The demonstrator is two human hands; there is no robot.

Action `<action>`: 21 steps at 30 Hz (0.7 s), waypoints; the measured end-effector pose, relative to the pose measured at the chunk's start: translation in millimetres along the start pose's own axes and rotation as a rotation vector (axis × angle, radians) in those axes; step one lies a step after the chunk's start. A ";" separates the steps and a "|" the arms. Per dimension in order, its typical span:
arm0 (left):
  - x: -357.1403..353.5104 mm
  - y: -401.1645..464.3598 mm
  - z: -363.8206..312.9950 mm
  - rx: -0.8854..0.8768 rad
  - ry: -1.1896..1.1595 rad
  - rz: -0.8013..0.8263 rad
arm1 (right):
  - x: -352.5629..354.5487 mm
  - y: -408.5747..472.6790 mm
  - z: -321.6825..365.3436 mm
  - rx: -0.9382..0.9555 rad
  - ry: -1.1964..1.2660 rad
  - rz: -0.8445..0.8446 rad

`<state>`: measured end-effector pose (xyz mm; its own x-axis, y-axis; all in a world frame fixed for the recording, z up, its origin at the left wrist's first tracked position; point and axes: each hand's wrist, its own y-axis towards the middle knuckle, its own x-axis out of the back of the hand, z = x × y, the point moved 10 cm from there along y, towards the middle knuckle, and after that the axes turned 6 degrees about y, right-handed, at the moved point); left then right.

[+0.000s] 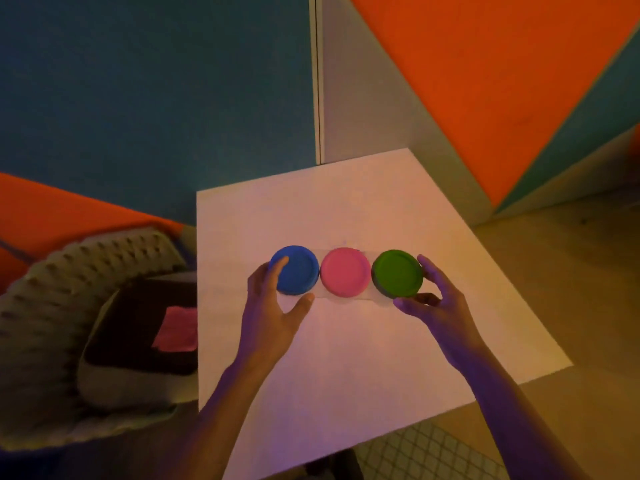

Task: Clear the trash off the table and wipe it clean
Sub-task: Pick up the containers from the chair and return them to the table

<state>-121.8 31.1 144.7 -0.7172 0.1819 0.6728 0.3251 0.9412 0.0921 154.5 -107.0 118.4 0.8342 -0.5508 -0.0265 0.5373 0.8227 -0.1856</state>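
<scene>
A: Where do the discs sit?
B: Three in a row on the white tabletop (363, 341): a blue disc (298, 271) left of the pink disc (345, 272), a green disc (398, 273) right of it

A: And the hands?
B: The left hand (268, 306) grips the blue disc, fingers (278, 266) curled over its far-left edge, thumb below it. The right hand (433, 299) grips the green disc at its right rim

A: Anything else?
B: Left of the pink disc, off the tabletop, a dark bin (138, 334) holds a pink cloth (176, 329)
</scene>
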 end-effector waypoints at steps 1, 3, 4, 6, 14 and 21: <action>-0.4 10.2 0.0 -0.010 0.001 0.000 | -1.3 8.8 2.4 0.005 0.017 -0.012; -0.4 30.2 -1.6 -0.046 0.008 -0.010 | -5.7 26.8 8.2 0.013 0.060 -0.029; 0.2 43.4 -2.8 -0.060 0.013 -0.015 | -9.3 38.1 13.8 0.019 0.079 -0.034; 0.4 67.8 -2.5 -0.054 0.037 -0.018 | -16.4 59.5 22.6 0.017 0.082 -0.027; -1.1 146.4 8.3 0.007 0.124 -0.048 | -38.7 152.4 53.8 0.082 -0.065 0.002; -12.9 215.9 -3.3 0.064 0.212 -0.122 | -49.7 255.9 75.8 0.202 -0.308 0.012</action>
<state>-40.3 231.0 158.3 -0.6013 0.0083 0.7990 0.1997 0.9698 0.1402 259.9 141.6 146.6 0.8224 -0.4977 0.2756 0.5149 0.8572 0.0116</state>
